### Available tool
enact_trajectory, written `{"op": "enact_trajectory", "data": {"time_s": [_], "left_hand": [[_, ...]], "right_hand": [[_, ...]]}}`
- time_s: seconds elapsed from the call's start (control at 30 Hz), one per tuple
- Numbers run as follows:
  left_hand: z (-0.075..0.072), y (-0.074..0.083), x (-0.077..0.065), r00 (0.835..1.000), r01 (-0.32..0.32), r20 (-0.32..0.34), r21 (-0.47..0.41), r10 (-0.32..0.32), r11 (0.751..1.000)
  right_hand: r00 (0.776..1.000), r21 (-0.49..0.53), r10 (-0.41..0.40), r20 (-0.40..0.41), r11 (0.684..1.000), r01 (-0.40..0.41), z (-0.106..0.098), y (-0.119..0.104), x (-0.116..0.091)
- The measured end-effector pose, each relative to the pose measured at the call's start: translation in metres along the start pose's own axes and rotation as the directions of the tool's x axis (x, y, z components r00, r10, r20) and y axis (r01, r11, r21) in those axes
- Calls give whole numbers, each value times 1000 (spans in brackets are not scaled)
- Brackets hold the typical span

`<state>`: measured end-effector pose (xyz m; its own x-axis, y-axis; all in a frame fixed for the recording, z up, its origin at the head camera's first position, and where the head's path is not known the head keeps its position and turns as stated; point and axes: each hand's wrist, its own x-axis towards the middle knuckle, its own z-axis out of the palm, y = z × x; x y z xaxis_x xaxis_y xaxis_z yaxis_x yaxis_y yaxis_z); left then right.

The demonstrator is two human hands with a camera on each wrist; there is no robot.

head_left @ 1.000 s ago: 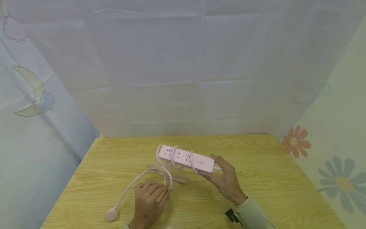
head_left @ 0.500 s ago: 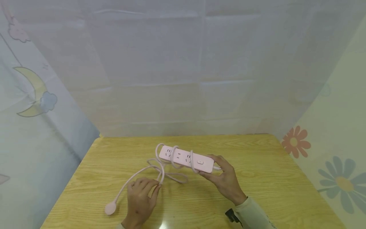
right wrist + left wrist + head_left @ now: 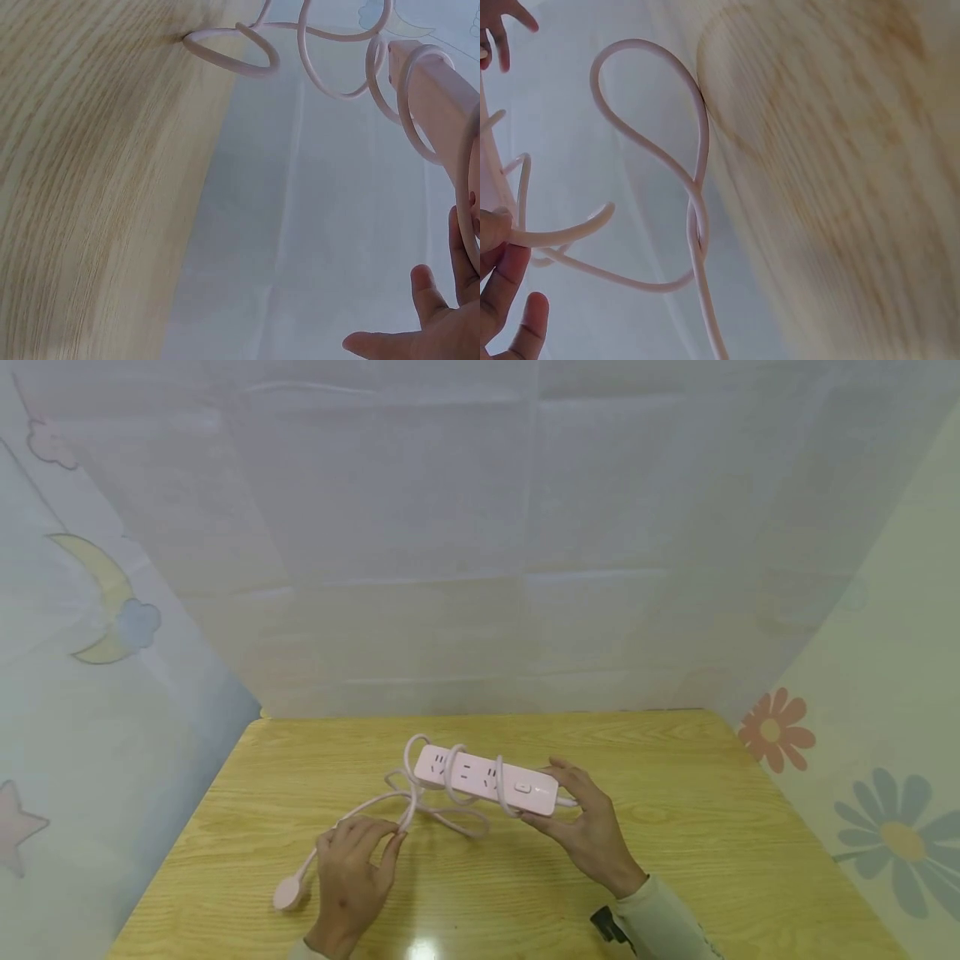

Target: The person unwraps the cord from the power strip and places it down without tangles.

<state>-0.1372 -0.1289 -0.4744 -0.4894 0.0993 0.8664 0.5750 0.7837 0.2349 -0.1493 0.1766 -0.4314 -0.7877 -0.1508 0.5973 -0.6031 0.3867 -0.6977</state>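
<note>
A pale pink power strip (image 3: 483,779) is held up above the table, tilted with its left end higher. My right hand (image 3: 592,827) grips its right end between thumb and fingers. The pink cord (image 3: 694,225) winds loosely round the strip in a few turns. Left of the strip, my left hand (image 3: 352,868) pinches a stretch of the cord between thumb and index finger. From there slack cord loops down to the table, and the round plug (image 3: 288,892) lies on the wood left of my left hand. In the right wrist view the strip's side (image 3: 442,105) shows with coils about it.
The wooden table (image 3: 675,860) ends at a pale sheet wall (image 3: 480,568) behind. Side sheets with a moon (image 3: 112,602) and flowers (image 3: 903,842) flank it. A small black object (image 3: 609,925) shows by the right sleeve.
My left hand has moved left and slightly up with the pinched cord, drawing the loop away from the strip's end. The right hand and strip have barely shifted.
</note>
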Motion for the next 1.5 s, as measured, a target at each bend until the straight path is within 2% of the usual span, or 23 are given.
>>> {"op": "enact_trajectory", "data": {"time_s": [0.17,0.4,0.93,1.27,1.4,1.5], "left_hand": [[-4,-4,1,998,43,45,0,-43,999],[-8,-10,6,1000,24,20,12,-24,1000],[-8,-17,9,998,52,39,3,-52,999],[-7,-19,7,988,97,114,38,-101,995],[-7,-18,6,976,125,168,73,-135,990],[-7,-17,5,960,146,224,108,-168,983]], "right_hand": [[1000,9,0,11,1000,-1,0,1,0],[1000,12,-3,11,1000,3,1,0,-1],[1000,9,-22,15,1000,22,2,0,-2],[1000,29,-11,17,1000,11,2,1,-3],[1000,37,-11,16,999,10,2,2,-3],[1000,38,-11,16,999,10,2,2,-2]]}}
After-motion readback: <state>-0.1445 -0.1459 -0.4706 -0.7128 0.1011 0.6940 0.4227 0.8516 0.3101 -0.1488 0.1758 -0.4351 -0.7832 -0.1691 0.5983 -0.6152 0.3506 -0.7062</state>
